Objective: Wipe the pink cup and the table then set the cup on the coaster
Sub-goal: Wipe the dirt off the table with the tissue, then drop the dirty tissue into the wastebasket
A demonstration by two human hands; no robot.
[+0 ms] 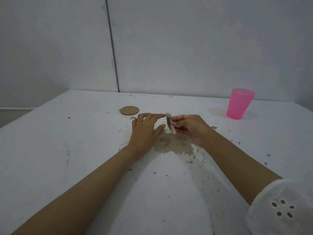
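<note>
Between fingertips of right hand (189, 128), soiled wipe (169, 123) pinched upright; left hand (145, 131) spread open, empty. Brown smear (174, 146) left beneath fingers on table (67, 158). Pink cup (239, 103) well right; coaster (129, 110) just beyond, unoccupied.

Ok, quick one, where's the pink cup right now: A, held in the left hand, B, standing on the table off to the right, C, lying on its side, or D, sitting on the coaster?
B: the pink cup stands upright on the table, far right of the coaster, which is bare.
</note>
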